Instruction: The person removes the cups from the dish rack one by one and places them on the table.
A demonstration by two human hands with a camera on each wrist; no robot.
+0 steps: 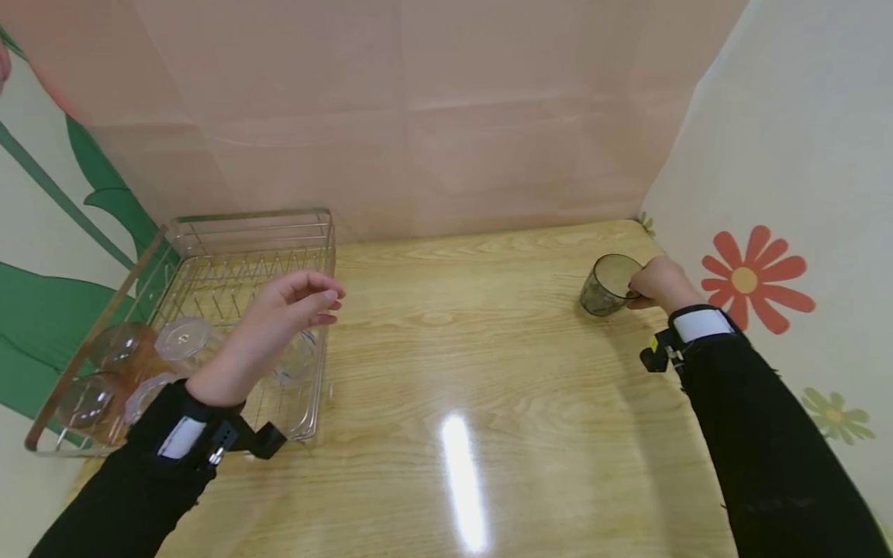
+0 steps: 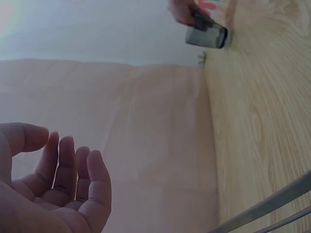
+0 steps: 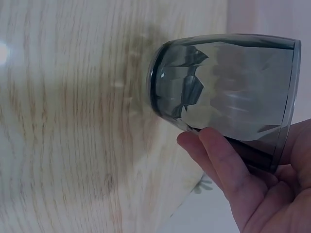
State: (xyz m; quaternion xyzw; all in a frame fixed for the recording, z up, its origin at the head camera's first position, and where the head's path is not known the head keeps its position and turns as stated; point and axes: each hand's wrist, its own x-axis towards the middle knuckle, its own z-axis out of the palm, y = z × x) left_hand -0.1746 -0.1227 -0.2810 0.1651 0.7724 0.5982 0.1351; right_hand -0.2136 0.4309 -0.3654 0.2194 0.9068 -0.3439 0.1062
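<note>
Your right grip (image 1: 666, 284) holds the cup (image 1: 601, 296); your left grip (image 1: 289, 306), fingers relaxed, hangs over the rack (image 1: 98, 334), where glasses (image 1: 187, 341) sit.

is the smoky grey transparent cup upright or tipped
Upright: the smoky grey transparent cup has its rim facing up, base toward the light wooden tabletop.

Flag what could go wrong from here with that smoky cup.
The right hand grips the smoky cup at one side only, so it might tilt or slip. The left hand hovers over the wire rack; lowering it could knock the glasses there.
</note>
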